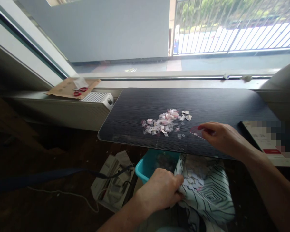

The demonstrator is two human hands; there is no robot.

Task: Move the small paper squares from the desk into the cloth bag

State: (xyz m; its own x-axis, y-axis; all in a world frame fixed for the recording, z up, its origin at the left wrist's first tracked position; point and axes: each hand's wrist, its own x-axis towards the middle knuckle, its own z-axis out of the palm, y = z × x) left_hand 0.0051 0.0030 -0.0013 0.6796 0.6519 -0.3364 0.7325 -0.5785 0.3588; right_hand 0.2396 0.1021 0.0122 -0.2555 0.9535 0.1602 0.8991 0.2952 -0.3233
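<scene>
Currently, left hand (159, 188), lower centre, grips pale black-lined cloth (215, 196); right hand (218, 136), centre-right, pinches a thin translucent pinkish piece (195, 131)

Dark table (125, 111) with scraps (166, 122), apparently paper.

Looks out from the person's head, forward and down, across a dark table (222, 103) in the middle of the frame. Takes in the left hand (163, 187) at bottom centre and the right hand (216, 133) right of centre, both from close by. Reaches to a window (116, 32) across the top and down to the floor (72, 216) at lower left.
</scene>
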